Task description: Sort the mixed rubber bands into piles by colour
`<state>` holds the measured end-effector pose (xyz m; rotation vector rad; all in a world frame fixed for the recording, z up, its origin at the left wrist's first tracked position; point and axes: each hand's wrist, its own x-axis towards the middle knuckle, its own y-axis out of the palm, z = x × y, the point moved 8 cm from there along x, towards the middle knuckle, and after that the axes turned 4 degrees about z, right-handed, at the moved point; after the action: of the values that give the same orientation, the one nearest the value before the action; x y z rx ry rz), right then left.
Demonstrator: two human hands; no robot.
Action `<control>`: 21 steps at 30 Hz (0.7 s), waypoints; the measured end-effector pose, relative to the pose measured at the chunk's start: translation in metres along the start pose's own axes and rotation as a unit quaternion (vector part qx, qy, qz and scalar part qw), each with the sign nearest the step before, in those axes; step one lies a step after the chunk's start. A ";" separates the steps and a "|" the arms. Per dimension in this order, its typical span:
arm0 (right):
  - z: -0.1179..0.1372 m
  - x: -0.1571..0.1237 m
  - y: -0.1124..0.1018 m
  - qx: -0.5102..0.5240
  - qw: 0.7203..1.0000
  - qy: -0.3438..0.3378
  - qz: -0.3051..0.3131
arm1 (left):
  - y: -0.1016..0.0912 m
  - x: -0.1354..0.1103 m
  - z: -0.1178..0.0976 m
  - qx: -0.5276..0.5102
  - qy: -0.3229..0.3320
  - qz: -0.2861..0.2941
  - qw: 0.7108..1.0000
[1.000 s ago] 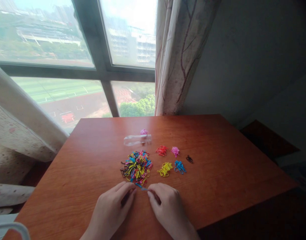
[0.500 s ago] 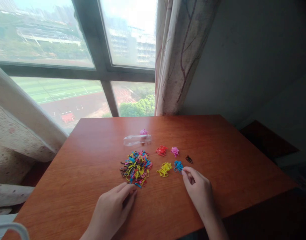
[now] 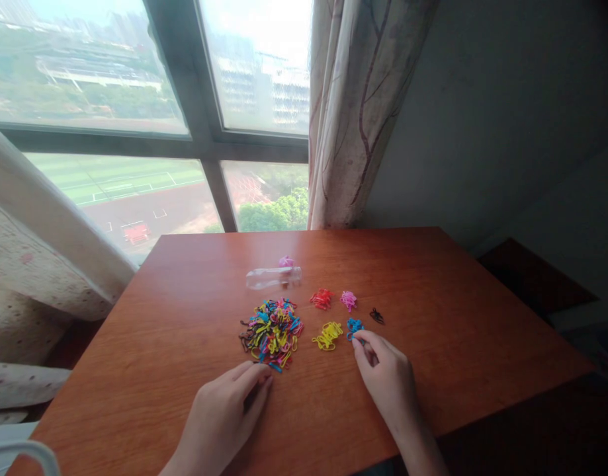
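Fingers (image 3: 362, 342) of the right hand (image 3: 388, 378) had drawn a little back toward the person since half a second before, though their tips still met the near edge of the blue pile (image 3: 354, 325); a second before, that hand had been beside the left hand (image 3: 223, 415), both pinching at the near rim of the mixed pile (image 3: 272, 332). The left hand had stayed where it was. The right forearm reached up from the lower right, wrist low over the table (image 3: 462, 311), knuckles up and fingers curled, with thumb and forefinger drawn close together; whether a band sat between them could not be told. The left hand lay palm down and loose, its fingers (image 3: 258, 378) gently spread and holding nothing, their tips just short of the mixed pile beyond them. Just left of the right fingertips lay the yellow pile (image 3: 327, 335); farther beyond them sat the red pile (image 3: 322, 299) and the pink pile (image 3: 348, 300), with the black bands (image 3: 376, 316) up to their right. Well beyond the left fingertips the clear bottle (image 3: 272, 277) lay on its side, the pink cap (image 3: 286, 262) just behind it.
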<state>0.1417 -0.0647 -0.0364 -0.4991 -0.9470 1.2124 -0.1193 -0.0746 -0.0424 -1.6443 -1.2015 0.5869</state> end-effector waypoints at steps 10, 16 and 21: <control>0.060 -0.019 0.049 0.060 0.991 -0.063 0.100 | -0.001 0.003 -0.002 0.012 0.001 -0.003 1.000; 0.061 -0.020 0.050 0.071 0.988 -0.056 0.125 | 0.003 0.012 -0.013 0.054 -0.013 0.021 0.998; 0.064 -0.019 0.049 0.062 0.987 -0.070 0.128 | 0.002 0.019 -0.018 0.072 -0.022 0.015 0.997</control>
<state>0.0600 -0.0770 -0.0455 -0.4507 -0.9387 1.5446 -0.0961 -0.0655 -0.0342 -1.5378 -1.1396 0.7150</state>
